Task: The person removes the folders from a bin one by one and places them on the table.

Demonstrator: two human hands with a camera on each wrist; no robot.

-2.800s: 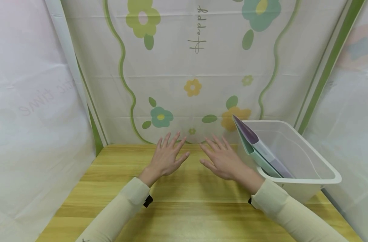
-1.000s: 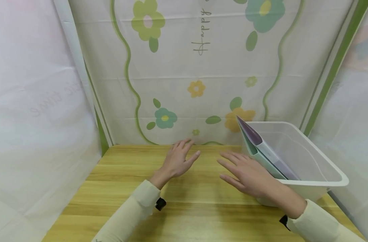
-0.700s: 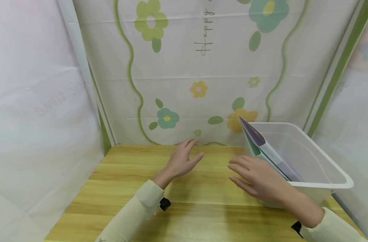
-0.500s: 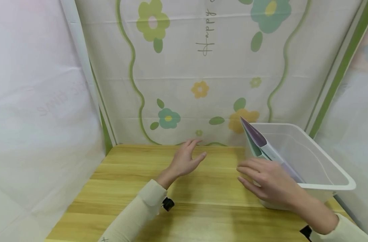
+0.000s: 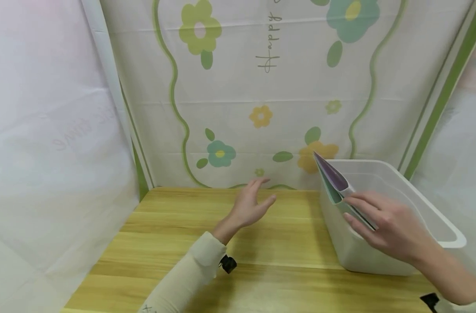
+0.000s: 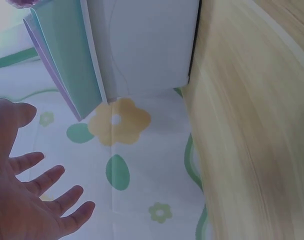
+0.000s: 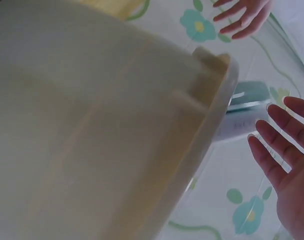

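The right hand [image 5: 394, 230] had swung across to the purple binder [image 5: 333, 174] and mint-green binder [image 5: 332, 193] leaning in the white plastic bin [image 5: 350, 252], bringing them within reach; its fingers were ungripped, contact unclear. The left hand [image 5: 249, 206] hung relaxed, holding nothing, above the wooden table [image 5: 285, 284].

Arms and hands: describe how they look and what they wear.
The left hand and right hand are gloveless. The left sleeve is cream with a small dark mark; the right sleeve, mostly cropped, matches. A small black object shows by each wrist.
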